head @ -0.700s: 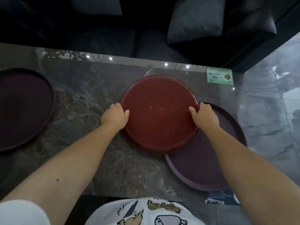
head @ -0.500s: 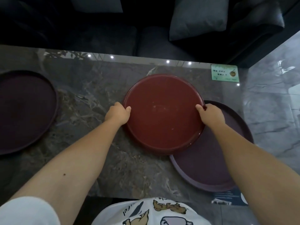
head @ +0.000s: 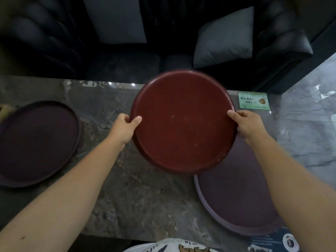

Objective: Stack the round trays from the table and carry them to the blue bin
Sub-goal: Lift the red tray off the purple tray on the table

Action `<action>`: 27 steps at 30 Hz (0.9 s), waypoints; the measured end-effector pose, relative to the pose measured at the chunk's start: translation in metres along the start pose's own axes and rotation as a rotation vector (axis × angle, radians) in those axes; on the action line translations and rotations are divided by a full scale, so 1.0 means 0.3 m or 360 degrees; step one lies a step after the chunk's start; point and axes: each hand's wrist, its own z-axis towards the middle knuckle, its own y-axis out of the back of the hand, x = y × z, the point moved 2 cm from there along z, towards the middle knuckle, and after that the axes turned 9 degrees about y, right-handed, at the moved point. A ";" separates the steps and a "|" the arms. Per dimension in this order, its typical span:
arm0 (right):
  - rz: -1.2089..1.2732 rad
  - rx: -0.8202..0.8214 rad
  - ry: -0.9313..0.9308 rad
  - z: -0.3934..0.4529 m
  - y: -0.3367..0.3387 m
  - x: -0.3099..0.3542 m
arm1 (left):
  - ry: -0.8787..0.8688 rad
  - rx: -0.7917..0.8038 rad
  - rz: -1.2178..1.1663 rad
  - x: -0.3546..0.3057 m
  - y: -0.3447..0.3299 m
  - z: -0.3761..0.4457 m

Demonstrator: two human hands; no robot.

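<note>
My fingers [head: 135,119] of left hand [head: 123,127] and right hand [head: 248,124] clamped on red tray [head: 181,122] rim, frame center, purple tray [head: 236,197] lower right on counter [head: 131,197]

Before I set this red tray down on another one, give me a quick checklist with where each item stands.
1. Both hands gripping: left hand and right hand hold opposite rims of the red tray. Ok.
2. Red tray empty: nothing on it. Ok.
3. Landing spot free: purple tray on the right looks bare. Ok.
4. Second purple tray on the marble table at far left, not yet stacked. Not ok.
5. Green card clear of the trays. Ok.
6. Blue bin location: out of view. Cannot tell.
</note>
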 end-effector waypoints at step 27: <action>-0.1215 0.0178 0.0529 0.109 -0.523 -0.062 | -0.0068 -0.0551 0.0807 0.256 0.203 0.293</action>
